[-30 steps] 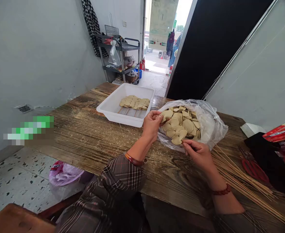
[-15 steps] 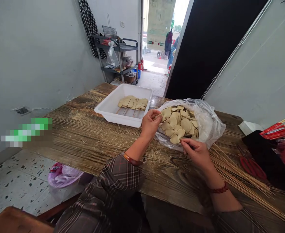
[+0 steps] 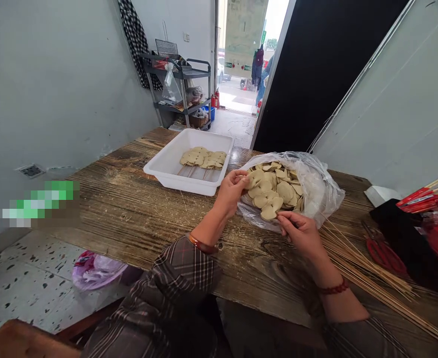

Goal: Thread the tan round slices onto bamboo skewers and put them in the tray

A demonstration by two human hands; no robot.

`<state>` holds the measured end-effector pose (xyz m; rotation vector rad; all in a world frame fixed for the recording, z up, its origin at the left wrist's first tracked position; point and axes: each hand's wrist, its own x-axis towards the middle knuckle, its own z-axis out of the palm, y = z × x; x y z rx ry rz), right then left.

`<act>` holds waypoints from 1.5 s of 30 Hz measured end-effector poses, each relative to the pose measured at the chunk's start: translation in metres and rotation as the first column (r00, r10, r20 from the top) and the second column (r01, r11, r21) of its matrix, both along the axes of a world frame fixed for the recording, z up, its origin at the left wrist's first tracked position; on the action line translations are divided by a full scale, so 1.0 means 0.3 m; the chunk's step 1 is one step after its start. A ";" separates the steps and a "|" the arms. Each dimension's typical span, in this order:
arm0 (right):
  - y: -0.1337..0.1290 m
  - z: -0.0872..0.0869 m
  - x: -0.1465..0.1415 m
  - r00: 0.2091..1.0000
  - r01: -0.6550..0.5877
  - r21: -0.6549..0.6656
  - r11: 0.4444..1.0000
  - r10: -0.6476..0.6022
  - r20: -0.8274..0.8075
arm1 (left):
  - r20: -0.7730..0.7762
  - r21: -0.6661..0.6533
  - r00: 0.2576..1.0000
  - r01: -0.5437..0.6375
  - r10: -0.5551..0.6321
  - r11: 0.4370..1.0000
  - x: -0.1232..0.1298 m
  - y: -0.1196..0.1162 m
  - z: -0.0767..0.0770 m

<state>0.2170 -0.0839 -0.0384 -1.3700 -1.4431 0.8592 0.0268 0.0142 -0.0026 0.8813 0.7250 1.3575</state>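
A row of thin tan slices, seemingly threaded on a skewer, stretches between my two hands over an open plastic bag. My left hand pinches the slice at the far end of the row. At the near end, the closed fingers of my right hand grip the skewer, most of which is hidden by slices and fingers. More loose slices of the same kind fill the bag underneath. To the left, a white plastic tray contains finished-looking skewers of these slices, their sticks pointing toward me.
Bare bamboo sticks lie across the right of the wooden table. Red-handled scissors and a black box are beyond them. A purple basin stands on the floor at left; a cart is by the doorway.
Both hands keep their grip on the row of slices with almost no movement. The whole view has shifted very slightly.
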 end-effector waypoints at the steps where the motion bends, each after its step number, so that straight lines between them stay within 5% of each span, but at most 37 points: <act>1: 0.001 -0.004 0.001 1.000 -0.001 -0.001 1.000 0.001 -0.016 | 0.051 -0.051 0.998 0.023 -0.020 0.998 -0.002 -0.001 0.001; 8: 0.008 -0.018 0.000 0.994 0.003 -0.020 1.000 -0.005 -0.106 | 0.204 -0.122 0.958 0.227 -0.199 0.966 0.022 -0.018 -0.009; 18: 0.008 -0.018 -0.006 0.993 -0.027 -0.031 0.999 0.023 -0.114 | 0.160 -0.063 0.975 0.169 -0.157 0.984 0.025 -0.009 -0.022; 25: 0.006 -0.017 -0.007 0.991 -0.030 -0.036 0.999 0.025 -0.132 | 0.134 -0.100 0.966 0.235 -0.221 0.967 -0.008 0.003 -0.010; 36: 0.007 -0.026 -0.026 0.992 -0.046 -0.027 0.999 0.043 -0.115 | 0.372 -0.103 0.888 0.330 -0.271 0.938 0.039 -0.030 -0.007; 45: -0.002 -0.020 -0.041 0.998 -0.049 -0.021 0.999 0.050 0.039 | 0.321 -0.062 0.936 0.176 -0.147 0.982 0.036 -0.032 0.008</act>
